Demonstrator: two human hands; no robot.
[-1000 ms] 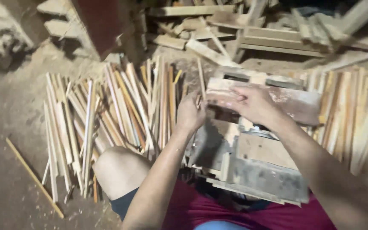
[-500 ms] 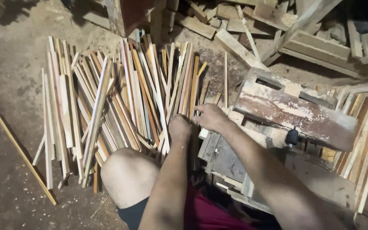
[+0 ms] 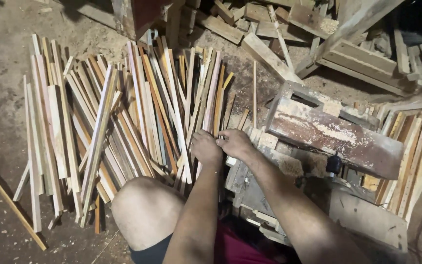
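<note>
A wide pile of thin wooden strips (image 3: 123,122) in pale, orange and brown tones lies fanned out on the dusty floor in front of me. My left hand (image 3: 206,147) and my right hand (image 3: 236,143) meet at the pile's right edge, knuckles nearly touching. Both have fingers curled around a thin wooden strip (image 3: 212,98) that lies among the others. My bare knee (image 3: 145,210) sits just below the pile, left of my forearms.
A worn, paint-stained wooden bench block (image 3: 333,132) with a black knob (image 3: 334,164) stands right of my hands. More slats (image 3: 409,156) lean at the far right. Scrap timber (image 3: 318,29) is heaped at the top. A long stick (image 3: 10,200) lies at the left.
My hands came down from the bench block to the right edge of the strip pile, the left first, then the right joining it. The view has tilted downward.
</note>
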